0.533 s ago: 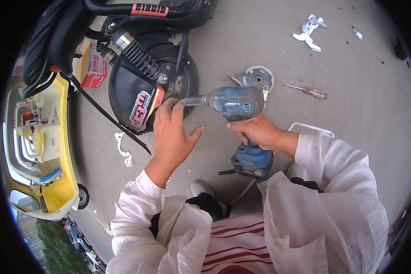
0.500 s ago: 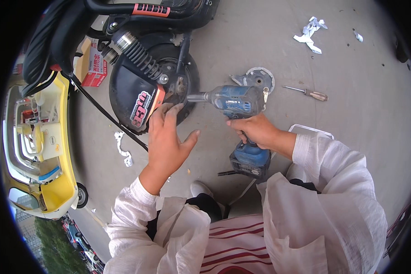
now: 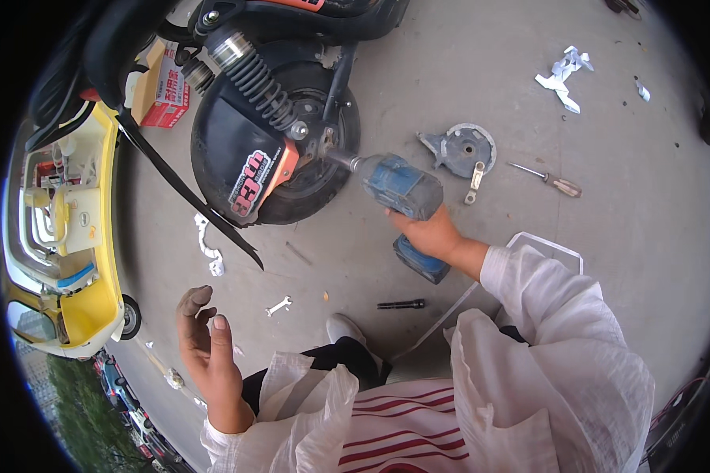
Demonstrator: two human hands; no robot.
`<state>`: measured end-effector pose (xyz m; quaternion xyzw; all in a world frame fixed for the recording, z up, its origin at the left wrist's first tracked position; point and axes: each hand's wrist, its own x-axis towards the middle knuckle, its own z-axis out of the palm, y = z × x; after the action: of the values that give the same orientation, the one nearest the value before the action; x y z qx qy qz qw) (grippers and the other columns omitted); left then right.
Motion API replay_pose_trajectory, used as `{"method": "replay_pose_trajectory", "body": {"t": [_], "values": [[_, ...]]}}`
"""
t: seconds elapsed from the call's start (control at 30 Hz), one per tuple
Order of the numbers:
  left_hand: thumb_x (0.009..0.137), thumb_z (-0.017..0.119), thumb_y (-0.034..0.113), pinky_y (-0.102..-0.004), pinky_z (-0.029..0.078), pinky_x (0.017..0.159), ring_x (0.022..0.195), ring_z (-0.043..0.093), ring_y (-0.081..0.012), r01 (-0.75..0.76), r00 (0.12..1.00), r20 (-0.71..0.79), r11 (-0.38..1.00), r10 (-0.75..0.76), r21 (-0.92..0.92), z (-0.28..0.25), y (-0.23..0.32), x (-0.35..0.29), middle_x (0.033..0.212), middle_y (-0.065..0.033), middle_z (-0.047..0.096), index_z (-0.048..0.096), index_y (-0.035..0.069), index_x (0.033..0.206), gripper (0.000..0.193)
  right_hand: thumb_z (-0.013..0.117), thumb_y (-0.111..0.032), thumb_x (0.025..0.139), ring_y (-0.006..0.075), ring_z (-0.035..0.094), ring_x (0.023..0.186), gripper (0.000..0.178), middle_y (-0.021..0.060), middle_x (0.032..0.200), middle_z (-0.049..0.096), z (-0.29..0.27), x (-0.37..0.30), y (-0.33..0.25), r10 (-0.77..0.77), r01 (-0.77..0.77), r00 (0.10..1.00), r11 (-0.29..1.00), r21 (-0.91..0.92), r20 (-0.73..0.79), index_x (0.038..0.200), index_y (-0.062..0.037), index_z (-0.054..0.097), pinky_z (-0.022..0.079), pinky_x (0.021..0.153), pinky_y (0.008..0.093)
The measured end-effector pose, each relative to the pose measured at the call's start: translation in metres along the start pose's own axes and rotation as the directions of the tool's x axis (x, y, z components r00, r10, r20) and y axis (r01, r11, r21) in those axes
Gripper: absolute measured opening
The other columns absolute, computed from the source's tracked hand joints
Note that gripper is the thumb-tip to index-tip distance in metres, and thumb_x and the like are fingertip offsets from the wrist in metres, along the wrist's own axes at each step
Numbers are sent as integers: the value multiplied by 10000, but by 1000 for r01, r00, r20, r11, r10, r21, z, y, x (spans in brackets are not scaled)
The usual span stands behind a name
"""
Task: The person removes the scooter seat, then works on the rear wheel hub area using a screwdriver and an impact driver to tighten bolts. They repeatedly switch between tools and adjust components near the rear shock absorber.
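Since the earlier frame, the left hand (image 3: 211,359) has drawn away from the wheel (image 3: 293,210) and come down toward the person's own left side, while the blue power wrench (image 3: 402,188) has tilted, its socket (image 3: 341,158) now up at the wheel's hub. Nothing lies in the left hand: its fingers curl loosely, the thumb standing apart. The right hand (image 3: 434,236) is wrapped around the tool's handle, holding it level with the hub; whether the socket is seated on a fastener cannot be told. Beside the wheel stand a coiled shock absorber (image 3: 256,79) and a black cover (image 3: 221,150) bearing a sticker. On the ground to the tool's right lie a round metal brake plate (image 3: 465,146) with a lever and, farther right, a screwdriver (image 3: 564,185). Nearer the person's feet rest a small spanner (image 3: 278,305) and a black rod (image 3: 401,303).
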<state>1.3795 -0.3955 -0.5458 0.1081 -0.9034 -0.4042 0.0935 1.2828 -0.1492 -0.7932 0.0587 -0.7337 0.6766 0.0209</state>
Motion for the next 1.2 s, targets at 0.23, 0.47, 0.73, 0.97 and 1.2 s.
{"method": "replay_pose_trajectory", "body": {"t": [0.23,0.47,0.73,0.97,1.2], "values": [[901,589,172,-310,368,947,1134,489,-179,20,1000,21,999,-19,-32,-11,-17,9,1246,-100,527,536,-26,1206,368,655,-152,819,261,652,739,191,136,816,675,-5,6,-5,135,-134,990,991,-13,51,967,-31,638,516,683,360],[930,567,212,-337,404,912,1135,515,-206,22,998,55,999,-21,-28,-27,-38,11,1241,-108,573,540,-23,1233,385,645,-158,869,102,444,540,208,-1,679,498,-1,14,-26,607,-679,719,509,529,339,1038,-41,613,412,512,273],[915,583,228,-332,400,912,1117,503,-203,74,997,13,996,-73,-49,-43,-45,11,1244,-121,555,523,-38,1232,418,664,-144,849,132,559,727,207,54,838,613,-25,20,-6,140,-131,974,990,-58,176,1014,-28,616,475,685,296],[919,579,224,-330,398,905,1111,499,-208,84,996,26,995,-83,-61,-49,-50,13,1246,-123,555,518,-43,1234,417,678,-138,829,150,555,660,193,34,768,595,-32,26,-12,373,-430,873,892,137,313,981,-46,605,480,626,318],[921,578,243,-322,406,895,1102,505,-201,103,994,48,994,-101,-42,-50,-53,14,1235,-114,562,531,-38,1226,417,662,-167,840,116,467,540,143,-2,654,500,12,8,-47,687,-736,602,281,616,407,940,-97,588,428,519,303]]}}
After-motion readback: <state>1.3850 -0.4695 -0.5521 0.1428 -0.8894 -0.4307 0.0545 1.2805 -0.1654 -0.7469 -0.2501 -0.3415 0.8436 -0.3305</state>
